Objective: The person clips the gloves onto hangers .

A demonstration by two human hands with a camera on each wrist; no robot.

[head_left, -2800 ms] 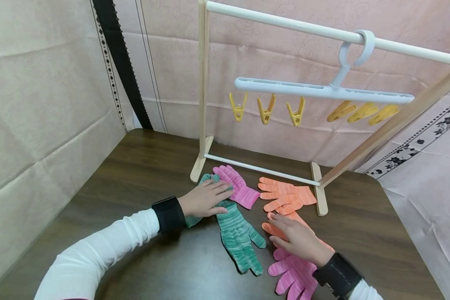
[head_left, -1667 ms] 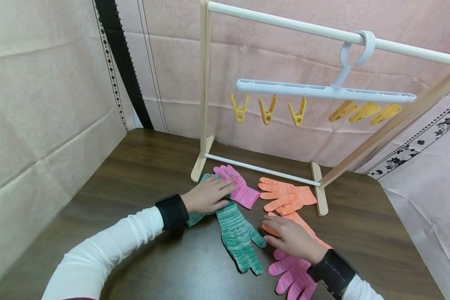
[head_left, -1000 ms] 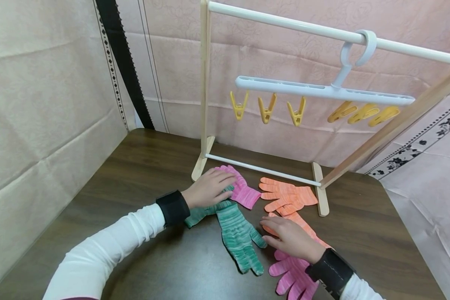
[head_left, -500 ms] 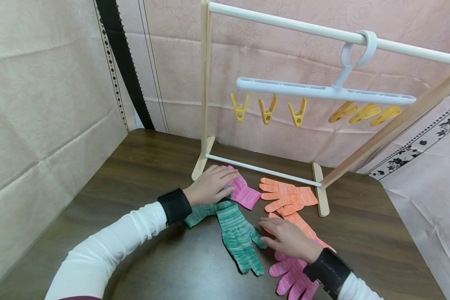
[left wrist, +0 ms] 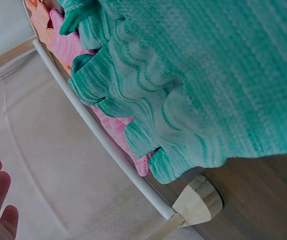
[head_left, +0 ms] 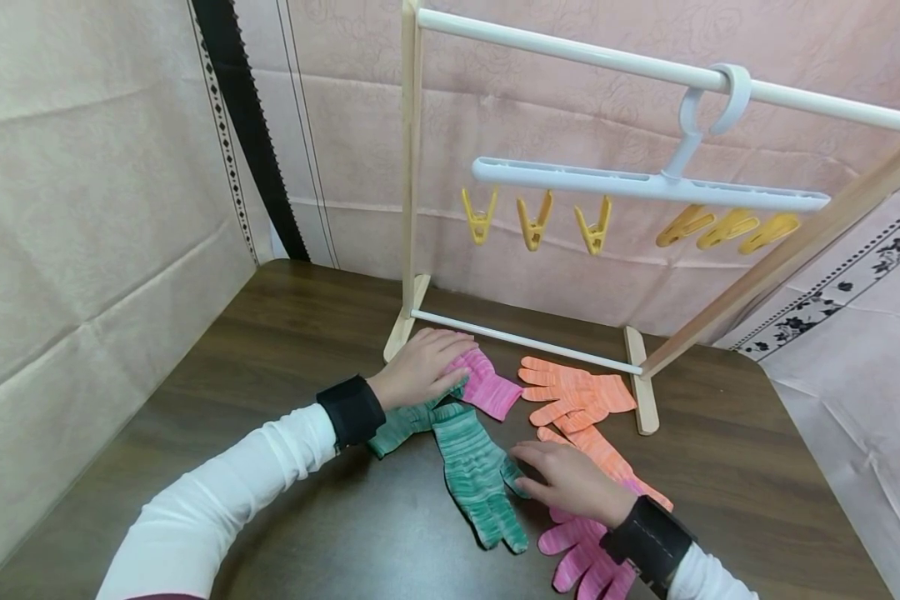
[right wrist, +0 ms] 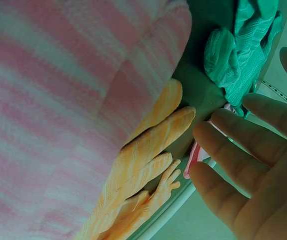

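Observation:
In the head view my left hand (head_left: 423,367) hovers with fingers extended over the back pink glove (head_left: 489,385) and a green glove (head_left: 399,429), hiding parts of both. The left wrist view has its fingertips apart from the green knit. A second green glove (head_left: 476,479) lies flat in the middle. My right hand (head_left: 577,482), fingers loosely spread and holding nothing, is over the front orange glove (head_left: 607,454) and the front pink glove (head_left: 588,554). Its fingertips overlap the green glove's thumb. Behind lies another orange glove (head_left: 581,392).
A wooden rack with a white top rod (head_left: 570,52) stands at the back of the brown table (head_left: 307,333). From it hangs a light blue hanger (head_left: 585,177) with several yellow clothespins (head_left: 594,227). The rack's low white bar (head_left: 525,340) runs behind the gloves.
My left hand has slid slightly away from me, over the back pink glove. My right hand has drifted left, towards the middle green glove. The gloves stay essentially in place.

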